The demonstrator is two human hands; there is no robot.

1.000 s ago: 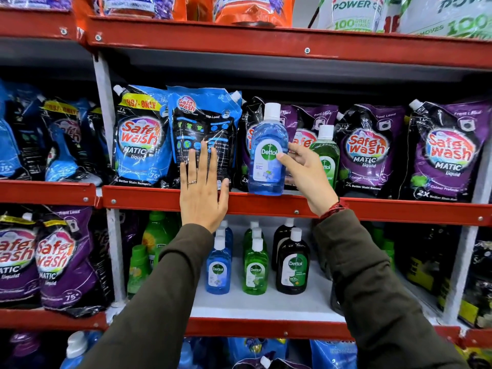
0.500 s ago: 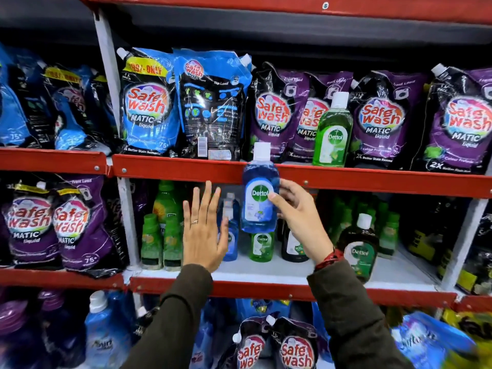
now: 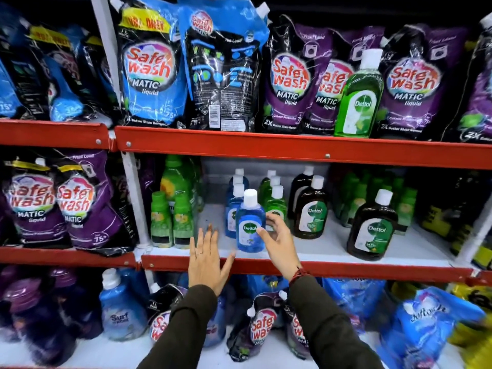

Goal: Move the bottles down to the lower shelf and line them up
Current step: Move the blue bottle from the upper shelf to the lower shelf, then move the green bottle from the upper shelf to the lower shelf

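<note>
A blue Dettol bottle (image 3: 249, 225) stands at the front of the lower shelf (image 3: 314, 268), ahead of a short row of blue bottles (image 3: 234, 193). My right hand (image 3: 277, 242) grips its right side with thumb and fingers. My left hand (image 3: 206, 258) is flat and spread over the shelf's front lip, left of the bottle, holding nothing. A green Dettol bottle (image 3: 359, 97) stands on the upper shelf (image 3: 292, 146) in front of purple pouches. Green (image 3: 274, 198) and dark brown Dettol bottles (image 3: 310, 209) stand in rows on the lower shelf; one brown bottle (image 3: 372, 227) stands apart at the right.
Safe Wash detergent pouches (image 3: 151, 65) fill the upper shelf. Small green-capped bottles (image 3: 170, 219) stand left of the blue row. Purple pouches (image 3: 69, 203) sit in the left bay. Pouches and Surf bottles (image 3: 121, 312) crowd the bottom shelf.
My right hand carried the blue bottle from the upper shelf down onto the lower shelf. My left hand dropped from the upper shelf's lip to the lower one. The view tilted down.
</note>
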